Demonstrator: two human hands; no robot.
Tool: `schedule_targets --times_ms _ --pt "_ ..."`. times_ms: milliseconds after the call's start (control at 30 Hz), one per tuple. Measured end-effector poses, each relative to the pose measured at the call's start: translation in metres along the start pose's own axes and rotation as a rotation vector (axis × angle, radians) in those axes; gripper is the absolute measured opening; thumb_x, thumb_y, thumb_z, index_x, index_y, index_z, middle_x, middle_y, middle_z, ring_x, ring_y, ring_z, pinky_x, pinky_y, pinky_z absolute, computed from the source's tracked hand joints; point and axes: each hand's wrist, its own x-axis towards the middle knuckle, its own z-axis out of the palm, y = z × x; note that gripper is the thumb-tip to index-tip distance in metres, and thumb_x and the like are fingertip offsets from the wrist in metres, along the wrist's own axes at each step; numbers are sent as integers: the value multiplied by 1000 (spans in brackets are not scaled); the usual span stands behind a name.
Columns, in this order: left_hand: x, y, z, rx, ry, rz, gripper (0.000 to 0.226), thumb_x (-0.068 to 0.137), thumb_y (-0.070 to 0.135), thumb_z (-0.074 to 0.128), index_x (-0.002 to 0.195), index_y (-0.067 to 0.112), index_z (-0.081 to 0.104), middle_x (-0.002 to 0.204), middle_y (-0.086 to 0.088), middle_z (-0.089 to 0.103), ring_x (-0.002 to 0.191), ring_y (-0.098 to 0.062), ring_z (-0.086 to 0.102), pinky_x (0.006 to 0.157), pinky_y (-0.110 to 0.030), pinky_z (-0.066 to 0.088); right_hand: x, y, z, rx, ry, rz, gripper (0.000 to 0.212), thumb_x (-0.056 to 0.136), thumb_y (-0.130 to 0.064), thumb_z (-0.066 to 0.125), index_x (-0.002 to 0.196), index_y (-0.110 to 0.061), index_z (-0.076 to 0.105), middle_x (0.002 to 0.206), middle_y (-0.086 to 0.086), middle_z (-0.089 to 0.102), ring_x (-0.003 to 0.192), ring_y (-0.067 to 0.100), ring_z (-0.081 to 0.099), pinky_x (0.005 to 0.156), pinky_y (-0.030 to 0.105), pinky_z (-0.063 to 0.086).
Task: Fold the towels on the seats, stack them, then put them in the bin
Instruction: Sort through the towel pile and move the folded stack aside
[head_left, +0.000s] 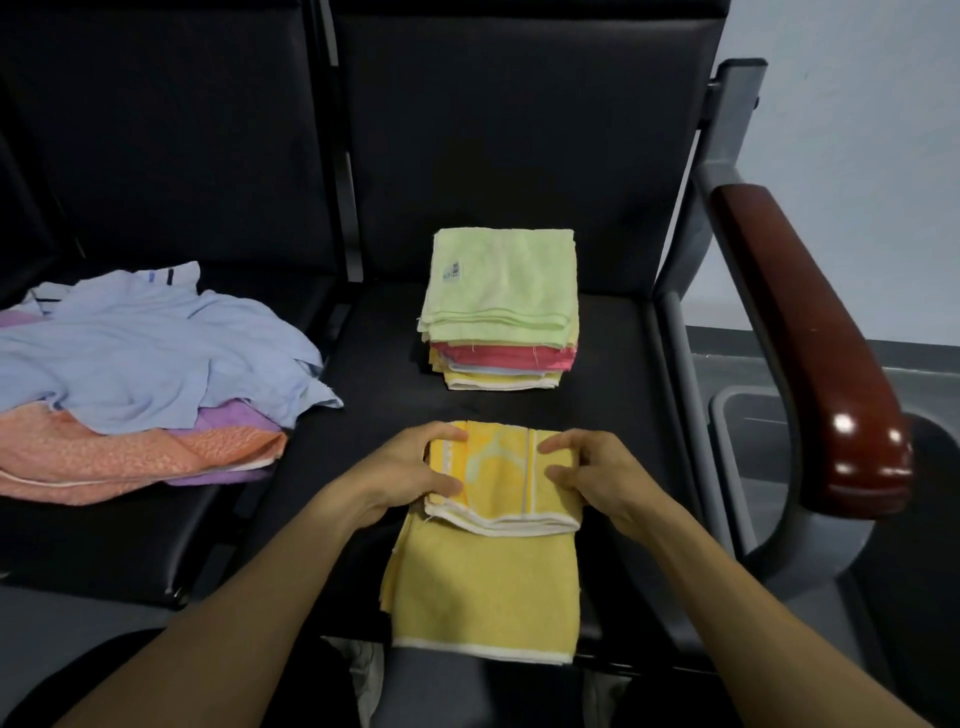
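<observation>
A yellow towel (488, 587) lies on the front of the right black seat (613, 374), its near end hanging over the seat edge. Its far part is folded back over itself. My left hand (415, 473) grips the left side of that folded part and my right hand (587, 475) grips the right side. Behind it stands a neat stack of folded towels (498, 312), light green on top, then red and yellow below. On the left seat lies a loose pile of unfolded towels (140, 374): pale blue on top, purple and orange beneath.
A brown wooden armrest (810, 338) on a grey metal frame bounds the right seat. A grey bin (743, 415) stands beyond it at the right, mostly hidden by the armrest. Black backrests rise behind both seats.
</observation>
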Motion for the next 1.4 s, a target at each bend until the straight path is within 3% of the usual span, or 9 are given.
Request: schedule_targets --times_ms 133,267,467,633,733,867,1067,1200,1400 --pt "6 -3 6 -5 203 102 17 92 21 71 104 33 75 125 -9 64 120 -21 58 97 -30 47 -2 -5 3 -60 1 -31 49 90 3 61 126 -29 60 116 -2 57 97 11 61 81 27 55" --pt "9 -1 10 6 244 103 28 90 12 72 101 38 73 132 3 63 124 -17 58 105 -38 49 -2 -7 3 -73 -19 -51 65 87 7 57 134 -36 48 111 -10 50 90 8 57 72 22 53" --pt "7 -2 13 -55 57 55 65 87 10 74 136 46 51 139 5 55 123 -17 57 105 -43 50 -1 -6 1 -154 96 -97 58 89 -1 62 139 -28 50 129 0 54 111 18 58 93 33 51" --pt "3 5 19 -85 -34 51 83 86 3 76 150 37 36 128 8 60 113 -10 62 91 -26 53 2 -6 -5 -116 249 -132 50 88 3 55 132 -21 61 129 4 60 107 16 60 82 24 46" --pt "3 5 20 -61 -15 39 74 86 10 78 148 33 44 138 7 56 120 -11 59 101 -31 51 2 -4 -5 -152 174 -93 54 87 7 52 133 -21 59 122 -1 56 97 12 59 74 22 47" --pt "7 3 20 33 103 70 41 98 26 64 138 32 59 150 8 47 136 -13 46 114 -33 39 5 -1 -5 -192 104 -18 57 85 2 55 136 -24 54 130 3 54 113 21 56 90 31 50" --pt "8 3 17 76 241 60 45 101 19 59 145 28 54 152 -1 48 135 -17 49 101 -23 39 -1 -3 5 -79 -164 59 49 92 -7 68 138 -16 51 99 6 62 79 17 65 62 26 57" --pt "7 6 17 48 277 63 35 103 18 55 137 25 62 149 0 51 136 -15 48 102 -22 38 2 -1 5 -176 -6 -38 33 95 -23 68 127 -20 63 118 1 60 95 13 63 83 30 57" --pt "6 7 12 -12 231 4 49 95 0 61 126 38 65 132 4 60 113 -16 63 93 -34 56 0 0 3 -214 -38 -68 56 89 2 58 135 -29 50 127 -2 45 106 15 53 73 21 47"
